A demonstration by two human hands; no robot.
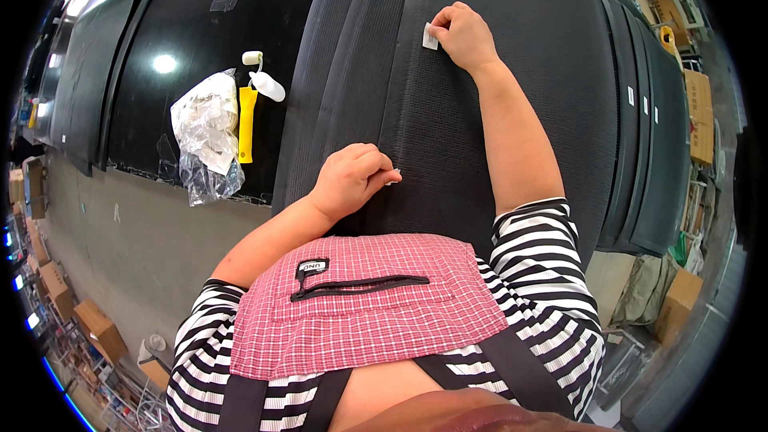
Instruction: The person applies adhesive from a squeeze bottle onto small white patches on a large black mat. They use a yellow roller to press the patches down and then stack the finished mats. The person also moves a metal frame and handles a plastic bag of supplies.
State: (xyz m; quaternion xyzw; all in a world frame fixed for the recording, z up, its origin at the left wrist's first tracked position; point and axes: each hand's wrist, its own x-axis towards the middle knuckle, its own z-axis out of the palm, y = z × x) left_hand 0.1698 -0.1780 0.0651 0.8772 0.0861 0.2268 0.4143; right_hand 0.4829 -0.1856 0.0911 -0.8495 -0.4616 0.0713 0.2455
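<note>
My right hand (466,37) reaches out over a black ribbed sheet (512,88), thumb and fingers pinched on the edge of a small white label (430,37). The label lies against the sheet beside a long raised fold. Closer to my body, my left hand (352,181) is closed in a pinch above the same black material. A tiny white scrap (393,182) shows at its fingertips; what kind of piece it is, I cannot make out.
Left of the sheet, a glossy black table (208,0) bears a clear plastic bag (206,120) with white contents and a yellow-handled tool (246,124) with white ends. More labelled black sheets (640,128) hang at the right. Cardboard boxes (699,116) stand beyond them.
</note>
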